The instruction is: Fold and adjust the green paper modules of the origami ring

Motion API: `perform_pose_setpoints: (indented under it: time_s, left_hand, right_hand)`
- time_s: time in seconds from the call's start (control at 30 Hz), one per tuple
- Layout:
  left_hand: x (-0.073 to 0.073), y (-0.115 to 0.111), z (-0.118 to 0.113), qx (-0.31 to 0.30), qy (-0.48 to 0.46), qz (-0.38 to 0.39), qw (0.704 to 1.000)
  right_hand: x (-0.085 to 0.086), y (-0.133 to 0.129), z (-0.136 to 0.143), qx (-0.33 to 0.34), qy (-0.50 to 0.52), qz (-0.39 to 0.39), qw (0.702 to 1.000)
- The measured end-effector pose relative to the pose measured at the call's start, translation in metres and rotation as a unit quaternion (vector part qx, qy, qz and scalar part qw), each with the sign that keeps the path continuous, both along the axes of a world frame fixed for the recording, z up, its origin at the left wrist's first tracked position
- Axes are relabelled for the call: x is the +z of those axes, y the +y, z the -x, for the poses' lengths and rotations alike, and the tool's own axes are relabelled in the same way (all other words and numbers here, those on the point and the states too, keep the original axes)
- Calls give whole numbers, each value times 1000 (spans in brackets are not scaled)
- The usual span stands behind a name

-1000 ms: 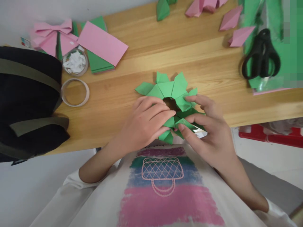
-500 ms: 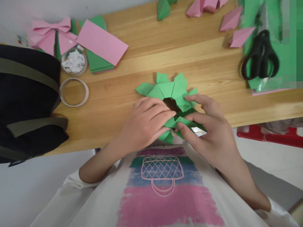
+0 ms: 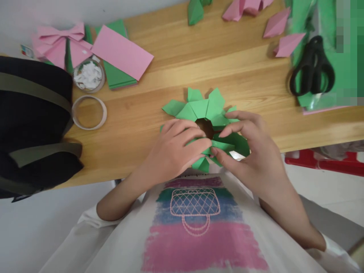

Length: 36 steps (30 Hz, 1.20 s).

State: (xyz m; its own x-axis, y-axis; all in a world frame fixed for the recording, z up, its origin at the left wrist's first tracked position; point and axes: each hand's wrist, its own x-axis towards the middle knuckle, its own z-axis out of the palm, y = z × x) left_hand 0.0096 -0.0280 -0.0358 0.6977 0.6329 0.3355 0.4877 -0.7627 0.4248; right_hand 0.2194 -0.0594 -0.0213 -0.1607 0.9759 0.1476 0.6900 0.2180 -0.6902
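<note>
On the wooden table's near edge lies a green origami ring (image 3: pixel 199 108), with pointed petals around a dark central hole. My left hand (image 3: pixel 178 148) is closed over its near left side, fingers together on the paper and thumb tucked beneath. My right hand (image 3: pixel 253 148) is at its right side, loosely around a partly opened green flap (image 3: pixel 240 142). The right thumb touches the flap's inner end beside my left fingertips; the bent index finger is above it, a small gap apart. Another right finger rests near a petal. My hands hide the ring's lower left part.
Black scissors (image 3: pixel 313 70) lie on green paper in clear wrapping at right. Pink folded pieces (image 3: pixel 288 44) and a green one (image 3: pixel 195 12) are at the back. Left are pink paper (image 3: pixel 123 51), a tape roll (image 3: pixel 89 112), a container of white scraps (image 3: pixel 89 75) and a black bag (image 3: pixel 31 106).
My right index finger has lifted off the flap, and the flap has spread wider to the right. My left fingers have shifted slightly. The ring stays in place.
</note>
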Motion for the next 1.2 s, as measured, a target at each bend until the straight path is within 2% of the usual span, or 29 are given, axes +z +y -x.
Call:
perform_pose_setpoints:
  time_s: [0.2,0.5,0.67,0.97,1.2]
  left_hand:
    - [-1,0,0,4,-8,-12,1000]
    - [2,1,0,-4,10,-31,999]
    - [1,2,0,-5,2,-31,1000]
    - [2,2,3,-6,23,-14,1000]
    - [0,2,3,-19,4,-12,1000]
  right_hand:
    - [-3,0,-4,14,5,-6,1000]
    - [-4,3,-8,74,23,-39,996]
    - [-4,4,-9,76,19,-46,996]
    - [-14,7,-16,119,-66,-206,969]
    - [-16,3,-15,102,-115,-267,951]
